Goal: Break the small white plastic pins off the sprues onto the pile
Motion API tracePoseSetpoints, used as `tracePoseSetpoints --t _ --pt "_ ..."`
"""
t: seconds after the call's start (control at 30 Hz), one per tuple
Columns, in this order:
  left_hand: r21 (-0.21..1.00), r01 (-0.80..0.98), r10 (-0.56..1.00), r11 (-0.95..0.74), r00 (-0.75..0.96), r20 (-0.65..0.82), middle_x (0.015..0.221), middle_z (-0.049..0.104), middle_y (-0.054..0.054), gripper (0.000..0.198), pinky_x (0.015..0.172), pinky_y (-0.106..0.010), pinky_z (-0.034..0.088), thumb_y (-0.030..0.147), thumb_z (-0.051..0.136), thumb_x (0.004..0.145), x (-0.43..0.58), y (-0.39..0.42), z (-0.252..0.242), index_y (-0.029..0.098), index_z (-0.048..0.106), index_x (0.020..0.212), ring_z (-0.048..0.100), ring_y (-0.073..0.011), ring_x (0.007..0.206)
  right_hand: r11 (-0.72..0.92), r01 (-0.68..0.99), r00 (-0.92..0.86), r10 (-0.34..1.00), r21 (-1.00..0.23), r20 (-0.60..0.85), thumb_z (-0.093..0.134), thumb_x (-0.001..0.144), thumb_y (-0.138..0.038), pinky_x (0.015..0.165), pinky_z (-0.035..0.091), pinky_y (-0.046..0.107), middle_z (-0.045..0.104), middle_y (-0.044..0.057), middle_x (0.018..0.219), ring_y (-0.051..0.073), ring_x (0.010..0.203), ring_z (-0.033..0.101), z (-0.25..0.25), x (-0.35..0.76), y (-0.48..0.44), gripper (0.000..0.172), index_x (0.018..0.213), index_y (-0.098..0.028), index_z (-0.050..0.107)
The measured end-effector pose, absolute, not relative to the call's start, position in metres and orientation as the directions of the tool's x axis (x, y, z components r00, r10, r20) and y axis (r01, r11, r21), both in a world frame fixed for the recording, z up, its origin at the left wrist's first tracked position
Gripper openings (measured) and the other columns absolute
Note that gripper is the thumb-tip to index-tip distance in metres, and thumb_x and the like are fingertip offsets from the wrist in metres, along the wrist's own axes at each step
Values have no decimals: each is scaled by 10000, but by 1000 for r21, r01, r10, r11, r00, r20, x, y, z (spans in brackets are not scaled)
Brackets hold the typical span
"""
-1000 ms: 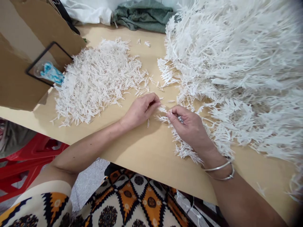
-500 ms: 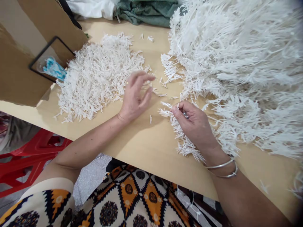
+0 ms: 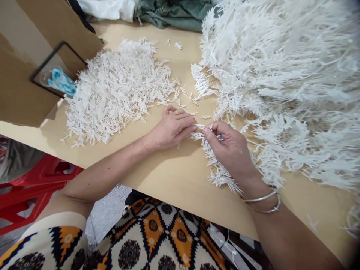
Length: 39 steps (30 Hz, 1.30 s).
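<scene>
Fingers of left hand (image 3: 172, 129) and right hand (image 3: 231, 149) pinch one white sprig (image 3: 200, 126) (apparently a separating step); next move calls for steady tension.

The head camera faces forward and down over the nearby table (image 3: 168, 178), its right edge of view seemingly blurred.

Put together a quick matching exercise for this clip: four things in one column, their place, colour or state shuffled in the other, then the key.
Things:
1. Box
2. Left hand
3. Bangle
4. Larger pile

Descriptions:
A. Wearing a gold ring
B. White, filling the upper right
C. Silver-coloured, round the right wrist
D. Brown, at upper left

Pairs: 1-D, 2-A, 3-C, 4-B
</scene>
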<state>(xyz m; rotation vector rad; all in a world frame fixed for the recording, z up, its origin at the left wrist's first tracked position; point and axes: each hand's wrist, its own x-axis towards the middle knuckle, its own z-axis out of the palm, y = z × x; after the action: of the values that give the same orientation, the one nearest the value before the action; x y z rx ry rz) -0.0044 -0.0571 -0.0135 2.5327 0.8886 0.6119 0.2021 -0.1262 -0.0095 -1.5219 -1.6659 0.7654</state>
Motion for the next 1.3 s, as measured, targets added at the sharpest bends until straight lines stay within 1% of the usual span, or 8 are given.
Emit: tracePoseSetpoints --t 0.23,0.3,0.43,0.57,0.67,0.83,1.07,1.3 --pt "483 257 461 -837 807 370 903 720 13 317 1054 -422 281 373 362 1104 4 -77 2 232 589 934 627 -148 880 96 674 155 951 -732 268 623 917 -270 646 342 349 533 -5 664 158 627 445 -21 211 -111 190 751 -239 536" --pt "481 281 504 -830 749 430 867 700 24 279 1044 -417 292 365 397 1090 4 -75 2 233 580 926 621 -139 848 119 656 140 951 -745 275 612 929 -282 651 354 353 518 -6 673 161 641 445 -21 217 -107 196 757 -242 525" --pt "563 616 820 -551 276 501 699 533 30 320 967 -425 352 351 481 1031 -8 -53 -9 215 464 742 527 -144 713 148 565 123 958 -812 260 607 968 -355 652 383 363 512 3 713 173 669 456 -18 219 -110 214 792 -251 542" --pt "608 712 842 -351 -43 537 1123 630 -83 248 1008 -482 394 450 656 933 -18 -40 -15 261 583 1075 582 -255 1044 189 483 122 953 -855 279 667 946 -353 703 453 385 592 27 782 196 724 545 -15 215 -115 147 864 -255 595" --pt "547 686 818 -480 126 561 1344 570 -134 388 1076 -486 380 496 604 978 -15 -48 -11 261 581 1285 534 -296 1271 210 477 106 950 -854 293 679 945 -317 753 493 387 645 35 827 202 772 596 -13 211 -117 99 897 -253 620" --pt "439 590 734 -678 516 441 1391 629 -55 334 1085 -460 295 504 478 1068 0 -64 -8 312 634 1291 563 -243 1237 221 494 59 956 -841 286 669 957 -281 784 507 328 689 1 878 162 807 626 -13 206 -122 39 944 -246 659" --pt "557 545 765 -627 565 309 1083 738 -9 346 1033 -391 273 518 480 1072 0 -61 -11 218 626 982 631 -175 1053 227 510 32 959 -830 282 687 950 -280 792 535 304 740 -3 929 150 828 666 -13 204 -123 66 1002 -245 705" --pt "604 491 748 -628 597 292 1184 745 -17 340 1044 -381 270 531 499 1064 -1 -59 -13 234 626 1168 661 -169 1106 215 450 67 960 -867 273 751 897 -252 841 577 321 787 -4 968 167 884 726 -15 205 -122 101 997 -253 742"
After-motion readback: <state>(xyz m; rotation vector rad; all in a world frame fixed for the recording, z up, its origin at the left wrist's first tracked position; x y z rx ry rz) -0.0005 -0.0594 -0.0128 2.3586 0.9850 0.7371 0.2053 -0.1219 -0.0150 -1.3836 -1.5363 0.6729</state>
